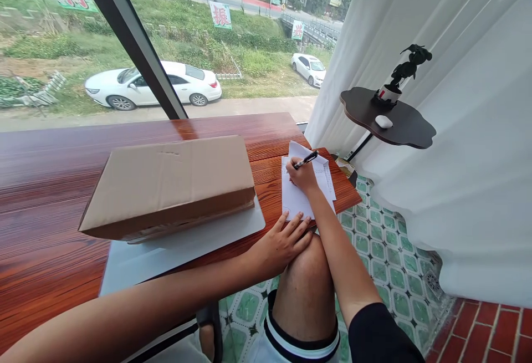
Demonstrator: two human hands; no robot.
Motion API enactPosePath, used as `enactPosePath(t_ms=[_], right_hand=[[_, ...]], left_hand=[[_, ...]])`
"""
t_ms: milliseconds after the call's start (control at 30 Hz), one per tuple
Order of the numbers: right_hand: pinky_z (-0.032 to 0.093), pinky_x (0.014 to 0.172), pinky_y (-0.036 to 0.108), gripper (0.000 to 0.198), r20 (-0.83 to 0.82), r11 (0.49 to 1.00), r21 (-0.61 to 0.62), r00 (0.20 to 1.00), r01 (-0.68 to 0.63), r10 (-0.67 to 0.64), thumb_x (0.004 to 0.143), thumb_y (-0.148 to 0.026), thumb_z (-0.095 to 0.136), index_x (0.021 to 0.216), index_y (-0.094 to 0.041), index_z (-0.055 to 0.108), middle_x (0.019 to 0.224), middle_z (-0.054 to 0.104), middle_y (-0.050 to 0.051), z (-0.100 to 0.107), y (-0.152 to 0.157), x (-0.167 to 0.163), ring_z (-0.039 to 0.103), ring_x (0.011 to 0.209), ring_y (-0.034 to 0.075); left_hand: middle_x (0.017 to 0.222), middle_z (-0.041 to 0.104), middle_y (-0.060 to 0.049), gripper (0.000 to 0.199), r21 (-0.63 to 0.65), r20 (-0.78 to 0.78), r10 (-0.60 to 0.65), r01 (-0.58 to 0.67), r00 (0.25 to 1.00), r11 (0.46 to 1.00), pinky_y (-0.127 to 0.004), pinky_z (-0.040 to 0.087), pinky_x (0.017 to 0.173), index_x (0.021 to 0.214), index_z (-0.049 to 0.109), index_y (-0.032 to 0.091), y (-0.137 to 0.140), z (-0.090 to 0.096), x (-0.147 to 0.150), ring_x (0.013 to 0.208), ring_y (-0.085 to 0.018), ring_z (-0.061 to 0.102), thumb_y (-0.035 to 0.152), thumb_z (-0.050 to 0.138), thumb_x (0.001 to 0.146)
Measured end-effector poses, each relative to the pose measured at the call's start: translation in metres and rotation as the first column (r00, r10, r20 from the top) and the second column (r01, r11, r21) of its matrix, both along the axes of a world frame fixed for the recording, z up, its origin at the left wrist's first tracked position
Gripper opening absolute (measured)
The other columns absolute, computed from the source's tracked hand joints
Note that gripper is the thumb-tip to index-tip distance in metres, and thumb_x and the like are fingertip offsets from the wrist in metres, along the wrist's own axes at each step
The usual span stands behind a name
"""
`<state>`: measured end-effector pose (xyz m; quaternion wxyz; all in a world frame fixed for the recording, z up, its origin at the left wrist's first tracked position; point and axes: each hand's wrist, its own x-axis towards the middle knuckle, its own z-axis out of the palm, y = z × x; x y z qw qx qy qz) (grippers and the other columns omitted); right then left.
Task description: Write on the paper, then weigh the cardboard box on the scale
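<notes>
My right hand [301, 175] grips a black pen [306, 159] with its tip on white paper sheets [296, 199] that lie at the right end of the red-brown wooden table [45, 174]. At the table's front edge my left hand [279, 244] lies flat with fingers spread, its fingertips resting on the lower edge of the paper. A closed brown cardboard box [170, 183] sits left of the paper, on top of a white flat board [183, 246].
A small dark side shelf [409, 127] at the right holds a potted plant [401, 75] and a white mouse-shaped object [383, 122]. White curtains [465, 130] hang at the right. Green tiled floor [386, 252] lies below. Cars stand outside the window.
</notes>
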<state>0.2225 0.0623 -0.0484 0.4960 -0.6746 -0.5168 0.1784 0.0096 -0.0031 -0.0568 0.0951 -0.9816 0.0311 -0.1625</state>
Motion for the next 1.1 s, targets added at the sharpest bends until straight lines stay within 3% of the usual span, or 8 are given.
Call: enactPosePath(t_ms=[233, 467, 633, 733, 933, 1100], right_hand=[[0.040, 0.060, 0.026, 0.032, 0.080, 1.000, -0.003, 0.997, -0.005, 0.005, 0.091, -0.029, 0.049, 0.063, -0.022, 0.035, 0.047, 0.047, -0.004, 0.002, 0.000, -0.002, 0.054, 0.050, 0.014], [0.035, 0.066, 0.030, 0.034, 0.315, 0.989, 0.129, 0.944, 0.065, -0.103, 0.103, -0.049, 0.046, 0.083, -0.021, 0.046, 0.074, 0.058, 0.001, 0.007, -0.007, -0.002, 0.051, 0.063, 0.016], [0.042, 0.085, 0.034, 0.019, 0.503, 0.991, 0.132, 0.862, -0.004, -0.063, 0.103, -0.026, 0.042, 0.101, -0.019, 0.059, 0.098, 0.061, 0.010, 0.010, -0.010, 0.000, 0.056, 0.093, 0.024], [0.043, 0.092, 0.037, 0.031, 0.578, 0.996, 0.084, 0.815, -0.015, -0.036, 0.097, -0.012, 0.038, 0.114, -0.018, 0.064, 0.105, 0.061, 0.012, 0.010, -0.011, 0.000, 0.054, 0.102, 0.026], [0.040, 0.091, 0.041, 0.046, 0.654, 0.998, 0.009, 0.755, 0.062, -0.053, 0.090, -0.003, 0.038, 0.122, -0.018, 0.067, 0.109, 0.063, 0.012, 0.005, -0.012, -0.001, 0.054, 0.105, 0.027], [0.038, 0.088, 0.041, 0.048, 0.656, 0.993, -0.062, 0.754, 0.102, -0.037, 0.084, -0.001, 0.041, 0.115, -0.021, 0.072, 0.109, 0.061, 0.012, -0.002, -0.013, -0.001, 0.054, 0.107, 0.027]], left_hand=[[0.155, 0.046, -0.014, 0.045, 0.018, -0.023, 0.005, -0.004, 1.000, 1.000, -0.055, 0.033, 0.114, 0.139, 0.050, 0.016, 0.001, 0.001, -0.001, 0.142, -0.034, 0.044, 0.027, 0.041, 0.096], [0.155, 0.046, -0.014, 0.046, 0.017, -0.036, 0.002, -0.002, 0.999, 1.000, -0.056, 0.033, 0.115, 0.140, 0.050, 0.016, 0.000, 0.004, -0.001, 0.142, -0.034, 0.044, 0.026, 0.042, 0.096], [0.156, 0.044, -0.014, 0.047, 0.031, -0.070, 0.008, -0.006, 0.998, 1.000, -0.056, 0.035, 0.114, 0.142, 0.048, 0.015, -0.001, 0.008, -0.002, 0.142, -0.034, 0.044, 0.025, 0.040, 0.096], [0.158, 0.042, -0.015, 0.049, 0.040, -0.094, 0.001, 0.003, 0.996, 0.999, -0.056, 0.036, 0.114, 0.144, 0.046, 0.015, -0.002, 0.010, -0.003, 0.143, -0.034, 0.043, 0.025, 0.039, 0.096], [0.163, 0.031, -0.018, 0.065, 0.025, -0.189, -0.026, 0.031, 0.982, 0.999, -0.058, 0.035, 0.116, 0.152, 0.034, 0.011, 0.000, 0.015, -0.004, 0.147, -0.035, 0.037, 0.031, 0.047, 0.092], [0.158, 0.041, -0.016, 0.058, 0.072, -0.153, -0.090, 0.102, 0.984, 0.992, -0.054, 0.037, 0.117, 0.150, 0.039, 0.014, -0.003, 0.032, -0.019, 0.144, -0.031, 0.042, 0.028, 0.043, 0.094]])
